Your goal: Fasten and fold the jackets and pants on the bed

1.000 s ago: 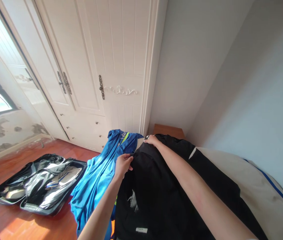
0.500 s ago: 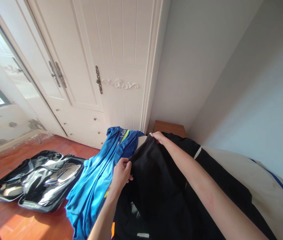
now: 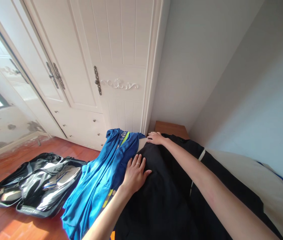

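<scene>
Black cloth, a garment (image 3: 161,200) whose exact kind I cannot make out, is spread over the bed in front of me. My left hand (image 3: 135,173) lies flat on its left edge, fingers apart, with a ring on one finger. Farther off, my right hand (image 3: 156,137) rests with fingers stretched over the garment's far end. Left of the black cloth lies a rumpled blue garment (image 3: 98,186) with yellow-green trim. Another black garment (image 3: 221,173) with a white stripe spreads beneath and beyond my right forearm.
An opened suitcase (image 3: 33,183) with clothes inside lies on the reddish wooden floor (image 3: 43,228) at left. A white wardrobe (image 3: 121,43) stands ahead. Between bed and wall is a brown wooden nightstand (image 3: 171,127). A pale bed cover (image 3: 234,158) shows at right.
My left hand has let go of the garment's edge and now lies flat on it, farther right. The fingers of my right hand have opened from a pinch onto the cloth.
</scene>
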`<state>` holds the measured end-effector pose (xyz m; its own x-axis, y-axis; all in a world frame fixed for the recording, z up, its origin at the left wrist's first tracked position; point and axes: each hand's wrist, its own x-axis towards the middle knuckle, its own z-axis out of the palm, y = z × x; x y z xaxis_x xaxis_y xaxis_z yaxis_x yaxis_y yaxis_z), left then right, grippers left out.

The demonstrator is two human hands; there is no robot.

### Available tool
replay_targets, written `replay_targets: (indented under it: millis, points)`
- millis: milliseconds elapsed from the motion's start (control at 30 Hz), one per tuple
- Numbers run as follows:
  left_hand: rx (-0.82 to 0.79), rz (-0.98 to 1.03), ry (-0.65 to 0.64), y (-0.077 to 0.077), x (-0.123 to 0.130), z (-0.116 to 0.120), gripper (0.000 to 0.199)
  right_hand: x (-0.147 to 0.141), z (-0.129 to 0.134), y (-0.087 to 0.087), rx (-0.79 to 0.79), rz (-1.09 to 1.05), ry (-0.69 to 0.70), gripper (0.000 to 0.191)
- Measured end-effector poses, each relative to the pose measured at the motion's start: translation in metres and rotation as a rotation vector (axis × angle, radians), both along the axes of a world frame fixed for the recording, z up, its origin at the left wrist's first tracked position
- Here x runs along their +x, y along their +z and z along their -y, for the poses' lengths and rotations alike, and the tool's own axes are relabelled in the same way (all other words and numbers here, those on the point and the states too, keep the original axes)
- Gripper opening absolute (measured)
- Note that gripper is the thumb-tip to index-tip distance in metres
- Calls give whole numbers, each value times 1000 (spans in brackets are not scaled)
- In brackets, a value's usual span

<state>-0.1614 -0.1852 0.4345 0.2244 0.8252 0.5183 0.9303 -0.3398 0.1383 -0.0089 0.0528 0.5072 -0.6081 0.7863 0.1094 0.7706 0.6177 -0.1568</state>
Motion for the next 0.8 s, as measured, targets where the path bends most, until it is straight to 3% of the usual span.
replay_targets:
  millis: [100,167,533,800]
  points:
    - [50,-2,35,-23,4,1,62,12,-2,-14,24,53,-56,34]
    - [95,-10,39,-30,5,1,64,17,-3,-20,43,65,-91,35]
    - [168,5,49,-40,7,11,63,9,-3,-18,14,-31,-229,23]
    - [244,-2,36,-40,7,18,55,0,-18,-2,-97,-66,-337,32]
